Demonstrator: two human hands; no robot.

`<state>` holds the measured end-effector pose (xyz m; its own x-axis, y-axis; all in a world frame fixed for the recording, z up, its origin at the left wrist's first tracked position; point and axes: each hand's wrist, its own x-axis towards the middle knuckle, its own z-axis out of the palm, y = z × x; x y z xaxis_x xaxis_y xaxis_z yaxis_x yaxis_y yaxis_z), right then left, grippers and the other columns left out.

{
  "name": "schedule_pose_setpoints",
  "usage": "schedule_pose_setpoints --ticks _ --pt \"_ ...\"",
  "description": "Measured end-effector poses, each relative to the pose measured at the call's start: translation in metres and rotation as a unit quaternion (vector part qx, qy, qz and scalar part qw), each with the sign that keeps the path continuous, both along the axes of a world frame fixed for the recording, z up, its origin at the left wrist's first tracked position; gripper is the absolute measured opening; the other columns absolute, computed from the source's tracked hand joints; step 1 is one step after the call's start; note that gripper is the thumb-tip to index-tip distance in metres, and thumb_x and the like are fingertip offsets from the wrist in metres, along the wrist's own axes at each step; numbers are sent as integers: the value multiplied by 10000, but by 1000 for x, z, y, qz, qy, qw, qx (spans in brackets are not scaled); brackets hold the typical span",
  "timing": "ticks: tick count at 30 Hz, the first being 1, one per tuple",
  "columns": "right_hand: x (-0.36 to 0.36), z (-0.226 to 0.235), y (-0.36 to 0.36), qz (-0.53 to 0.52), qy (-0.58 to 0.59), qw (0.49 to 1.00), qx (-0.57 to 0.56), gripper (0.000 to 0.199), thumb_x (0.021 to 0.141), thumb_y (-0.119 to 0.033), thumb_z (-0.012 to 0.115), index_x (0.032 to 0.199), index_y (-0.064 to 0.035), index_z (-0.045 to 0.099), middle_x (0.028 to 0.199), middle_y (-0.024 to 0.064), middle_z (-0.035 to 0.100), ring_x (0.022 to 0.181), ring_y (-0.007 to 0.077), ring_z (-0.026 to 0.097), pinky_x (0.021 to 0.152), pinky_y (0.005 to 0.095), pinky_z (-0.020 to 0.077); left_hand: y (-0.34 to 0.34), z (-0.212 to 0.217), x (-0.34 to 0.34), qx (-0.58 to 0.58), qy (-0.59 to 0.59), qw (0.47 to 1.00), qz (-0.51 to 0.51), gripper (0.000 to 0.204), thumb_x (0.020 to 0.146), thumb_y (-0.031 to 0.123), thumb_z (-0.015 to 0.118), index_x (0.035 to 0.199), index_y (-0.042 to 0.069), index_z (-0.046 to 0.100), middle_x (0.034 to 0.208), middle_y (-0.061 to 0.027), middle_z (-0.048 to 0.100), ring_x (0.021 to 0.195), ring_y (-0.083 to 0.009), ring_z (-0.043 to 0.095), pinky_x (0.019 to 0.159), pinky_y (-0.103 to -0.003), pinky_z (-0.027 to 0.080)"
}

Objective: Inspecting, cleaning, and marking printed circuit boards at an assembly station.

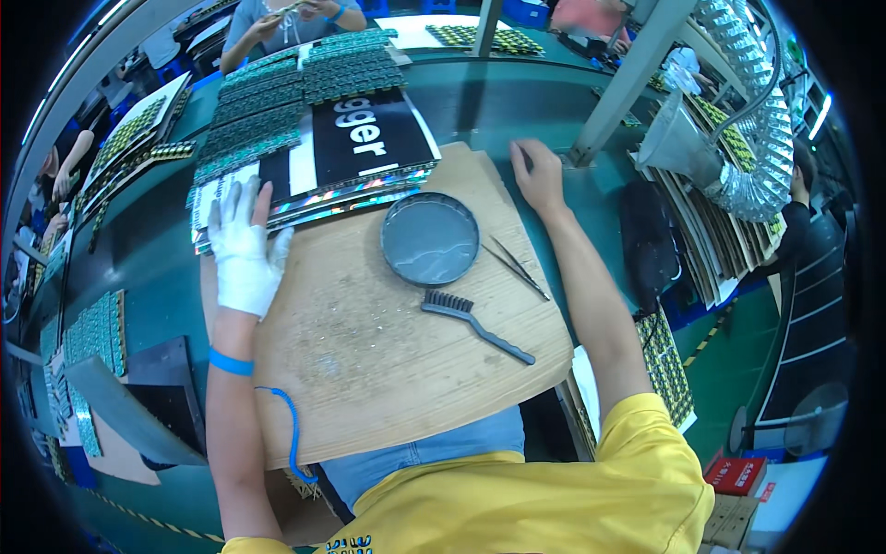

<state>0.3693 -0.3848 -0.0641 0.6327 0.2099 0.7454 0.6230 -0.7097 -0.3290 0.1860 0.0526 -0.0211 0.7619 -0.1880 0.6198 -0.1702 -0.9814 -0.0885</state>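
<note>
Green bench [521, 102] | circuit strips [249, 138] — long axes rising rightward | left fingers [263, 205] released | right fingers [544, 159] curled — grip unclear

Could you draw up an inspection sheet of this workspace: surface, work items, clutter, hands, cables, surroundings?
Surface: brown cardboard on a green bench.
Work items: round dark dish, tweezers and bent-handled brush on the cardboard; green circuit-board panels on printed sheets beyond.
Clutter: debris specks scattered over the cardboard.
Left hand: white-gloved, one fingertip bare, fingers extended over the sheets' near-left part; nothing seen held.
Right hand: bare, fingers curled, near the metal post; nothing seen held.
Cables: blue cord at the cardboard's near-left corner; link to the blue wristband not visible.
Surroundings: co-worker beyond the panels; clear funnel on a silver duct at right.
</note>
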Motion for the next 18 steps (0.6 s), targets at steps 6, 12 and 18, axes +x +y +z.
schedule_pose_setpoints --ticks 6,12,18 --pt "2 -6 -3 -56 -35 993 98 154 934 -136 690 917 11 735 827 152 728 714 235 706 667 341 544 2 5 -4 6 11 1000 -5 697 879 210 719 1506 82 441 1561 -178 430 1463 -395 357 1226 -549 200" --pt "4 -6 -7 -43 47 994 90 162 931 -146 698 939 12 732 833 152 721 709 238 694 655 340 537 -4 8 -4 -1 39 999 12 730 865 186 731 1518 81 422 1578 -175 405 1469 -398 343 1236 -546 189" --pt "5 -7 -5 -36 69 993 89 173 925 -153 707 972 13 729 901 156 730 760 237 712 688 335 551 -3 7 -4 8 37 999 17 746 858 174 737 1523 77 413 1580 -174 401 1471 -394 342 1239 -543 187"
